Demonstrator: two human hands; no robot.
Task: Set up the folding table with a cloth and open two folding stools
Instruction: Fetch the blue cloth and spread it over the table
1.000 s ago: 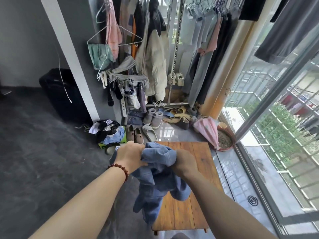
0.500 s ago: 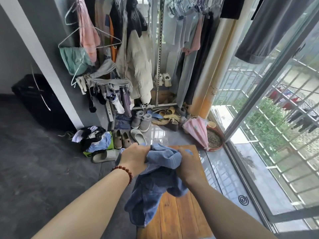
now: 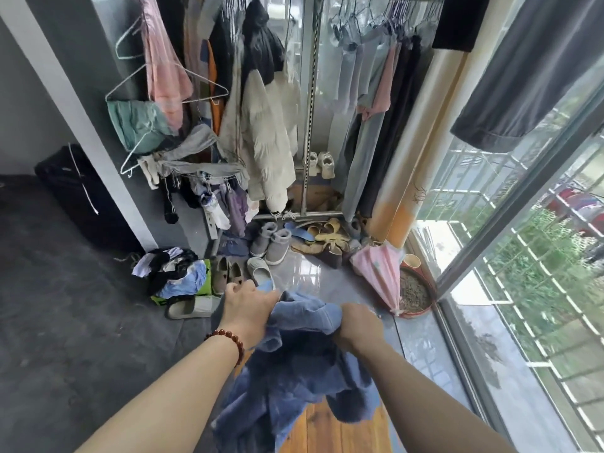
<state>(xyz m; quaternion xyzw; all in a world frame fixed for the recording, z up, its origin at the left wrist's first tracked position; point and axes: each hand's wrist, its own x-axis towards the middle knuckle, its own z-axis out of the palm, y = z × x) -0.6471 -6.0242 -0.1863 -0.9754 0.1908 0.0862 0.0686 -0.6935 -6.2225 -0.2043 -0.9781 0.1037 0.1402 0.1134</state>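
Clutching bunched blue cloth (image 3: 294,371), left hand (image 3: 248,305) curled on it at 11 o'clock, right hand (image 3: 358,325) at 1; hanging above wooden table (image 3: 330,433) at 6

I can read no words, labels, brands, numbers or signs anywhere in my view.

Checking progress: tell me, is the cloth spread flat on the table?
No, the left hand and right hand hold the cloth bunched above the table.
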